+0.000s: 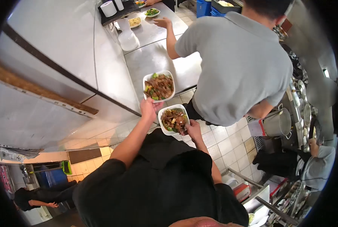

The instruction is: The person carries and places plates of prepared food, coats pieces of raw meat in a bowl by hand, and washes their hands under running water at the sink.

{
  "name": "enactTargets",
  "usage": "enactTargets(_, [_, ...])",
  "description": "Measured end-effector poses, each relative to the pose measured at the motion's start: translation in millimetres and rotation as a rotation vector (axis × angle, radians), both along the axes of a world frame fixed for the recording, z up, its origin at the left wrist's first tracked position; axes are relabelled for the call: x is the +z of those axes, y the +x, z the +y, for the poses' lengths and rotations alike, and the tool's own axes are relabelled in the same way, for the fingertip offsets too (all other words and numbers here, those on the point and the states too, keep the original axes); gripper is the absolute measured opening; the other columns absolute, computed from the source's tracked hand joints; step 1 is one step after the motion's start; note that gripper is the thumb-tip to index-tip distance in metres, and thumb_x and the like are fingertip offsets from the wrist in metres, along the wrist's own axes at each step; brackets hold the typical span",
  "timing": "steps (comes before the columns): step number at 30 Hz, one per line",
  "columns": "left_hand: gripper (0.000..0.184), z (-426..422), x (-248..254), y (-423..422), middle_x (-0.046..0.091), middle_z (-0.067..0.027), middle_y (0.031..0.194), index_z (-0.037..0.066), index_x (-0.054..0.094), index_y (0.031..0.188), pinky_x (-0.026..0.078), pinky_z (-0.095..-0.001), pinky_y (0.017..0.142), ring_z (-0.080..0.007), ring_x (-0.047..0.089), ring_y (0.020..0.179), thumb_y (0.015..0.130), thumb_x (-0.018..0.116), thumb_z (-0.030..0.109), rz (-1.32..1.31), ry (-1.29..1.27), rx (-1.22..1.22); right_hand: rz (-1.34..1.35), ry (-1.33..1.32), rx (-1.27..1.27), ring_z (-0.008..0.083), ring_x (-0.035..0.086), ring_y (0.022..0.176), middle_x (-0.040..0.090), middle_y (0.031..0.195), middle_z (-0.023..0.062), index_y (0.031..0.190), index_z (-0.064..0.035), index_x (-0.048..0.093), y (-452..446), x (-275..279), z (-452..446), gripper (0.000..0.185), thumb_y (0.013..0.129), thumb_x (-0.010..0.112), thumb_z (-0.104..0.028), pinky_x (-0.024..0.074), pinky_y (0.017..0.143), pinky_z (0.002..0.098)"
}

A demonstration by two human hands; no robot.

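My left hand (149,109) grips the near edge of a white square bowl (146,76) filled with browned meat and green vegetables (159,87). This bowl is at the near end of the steel counter; whether it touches the surface I cannot tell. My right hand (194,130) holds a second white bowl (162,126) by its right side. Glossy dark meat and greens (174,119) fill that one, held over the tiled floor close to my chest. Both bowls are roughly level. The fingers under each bowl are partly hidden.
A person in a grey shirt (233,64) stands just right of the steel counter (146,62). Stacked clear containers (128,41), a noodle dish (135,22) and a greens dish (152,13) sit farther along. A large pot (277,123) and another person (318,166) are right.
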State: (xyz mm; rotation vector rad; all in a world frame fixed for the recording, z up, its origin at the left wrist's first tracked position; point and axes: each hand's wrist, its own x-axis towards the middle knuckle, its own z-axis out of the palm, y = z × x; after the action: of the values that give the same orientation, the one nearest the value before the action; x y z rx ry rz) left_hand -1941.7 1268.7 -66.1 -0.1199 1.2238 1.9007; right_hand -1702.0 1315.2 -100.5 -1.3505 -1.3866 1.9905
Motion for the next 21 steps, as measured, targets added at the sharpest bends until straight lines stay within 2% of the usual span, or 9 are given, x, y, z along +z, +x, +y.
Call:
enactTargets(2, [0.029, 39, -6, -16, 0.060, -0.0219, 0.096, -0.008, 0.046, 0.103, 0.057, -0.0436, 0.068, -0.0328, 0.064, 0.073, 0.078, 0.040, 0.004, 0.000, -0.024, 0.073, -0.007, 0.009, -0.002, 0.0215, 0.063, 0.052, 0.063, 0.077, 0.0165, 0.102, 0.0114, 0.054, 0, -5, 13, 0.025, 0.081, 0.047, 0.000, 0.0532, 0.044, 0.0290])
enactTargets(4, [0.031, 86, -38, -45, 0.060, -0.0233, 0.094, -0.008, 0.043, 0.106, 0.059, -0.0421, 0.061, -0.0341, 0.065, 0.070, 0.076, 0.042, 0.002, 0.017, 0.077, 0.178, -0.020, 0.019, -0.010, 0.0216, 0.063, 0.051, 0.063, 0.075, 0.0165, 0.102, 0.0113, 0.054, -4, -4, 27, 0.025, 0.081, 0.047, 0.000, 0.0536, 0.045, 0.0292])
enactTargets(7, [0.032, 156, -28, -73, 0.059, -0.0231, 0.094, -0.008, 0.043, 0.107, 0.059, -0.0413, 0.059, -0.0344, 0.065, 0.067, 0.075, 0.043, 0.000, 0.044, -0.028, 0.341, 0.003, 0.007, -0.060, 0.0211, 0.062, 0.050, 0.062, 0.073, 0.0155, 0.097, 0.0090, 0.055, -10, 8, 56, 0.019, 0.083, 0.048, -0.002, 0.0546, 0.046, 0.0296])
enactTargets(9, [0.033, 206, -34, -103, 0.059, -0.0233, 0.094, -0.009, 0.043, 0.108, 0.059, -0.0409, 0.058, -0.0339, 0.065, 0.066, 0.076, 0.043, 0.000, 0.015, -0.030, 0.341, -0.007, -0.009, -0.103, 0.0202, 0.062, 0.050, 0.062, 0.072, 0.0147, 0.093, 0.0076, 0.055, -22, 16, 84, 0.016, 0.083, 0.049, -0.004, 0.0551, 0.047, 0.0298])
enactTargets(12, [0.033, 284, -77, -177, 0.059, -0.0233, 0.094, -0.009, 0.043, 0.109, 0.059, -0.0401, 0.057, -0.0333, 0.065, 0.065, 0.077, 0.043, 0.000, 0.027, -0.095, 0.300, -0.015, 0.010, -0.161, 0.0200, 0.062, 0.051, 0.062, 0.071, 0.0142, 0.093, 0.0073, 0.055, -57, 11, 141, 0.016, 0.083, 0.050, -0.004, 0.0554, 0.047, 0.0299])
enactTargets(15, [0.033, 349, -92, -250, 0.060, -0.0225, 0.094, -0.010, 0.043, 0.110, 0.059, -0.0409, 0.057, -0.0337, 0.065, 0.067, 0.078, 0.044, 0.000, 0.029, -0.161, 0.274, -0.063, 0.022, -0.175, 0.0205, 0.062, 0.052, 0.062, 0.074, 0.0140, 0.097, 0.0081, 0.057, -95, 3, 203, 0.021, 0.081, 0.048, -0.003, 0.0559, 0.049, 0.0307])
enactTargets(18, [0.030, 388, -112, -309, 0.060, -0.0223, 0.095, -0.012, 0.046, 0.107, 0.059, -0.0411, 0.056, -0.0344, 0.066, 0.070, 0.080, 0.044, -0.001, 0.056, -0.203, 0.270, -0.086, 0.048, -0.126, 0.0212, 0.063, 0.054, 0.063, 0.076, 0.0149, 0.099, 0.0089, 0.057, -130, -5, 271, 0.024, 0.082, 0.047, -0.004, 0.0552, 0.048, 0.0312])
enactTargets(19, [0.029, 395, -116, -324, 0.060, -0.0234, 0.096, -0.014, 0.046, 0.106, 0.059, -0.0408, 0.060, -0.0351, 0.066, 0.072, 0.081, 0.044, 0.000, 0.068, -0.225, 0.281, -0.087, 0.065, -0.105, 0.0212, 0.063, 0.054, 0.063, 0.076, 0.0151, 0.099, 0.0087, 0.057, -145, -3, 296, 0.023, 0.082, 0.048, -0.005, 0.0549, 0.048, 0.0313])
enactTargets(21, [0.031, 397, -127, -353, 0.060, -0.0228, 0.094, -0.012, 0.043, 0.109, 0.059, -0.0405, 0.058, -0.0346, 0.066, 0.067, 0.081, 0.044, 0.000, 0.017, -0.175, 0.264, -0.077, 0.104, -0.086, 0.0214, 0.063, 0.054, 0.063, 0.076, 0.0151, 0.099, 0.0086, 0.057, -185, 0, 345, 0.023, 0.084, 0.049, -0.007, 0.0544, 0.047, 0.0311])
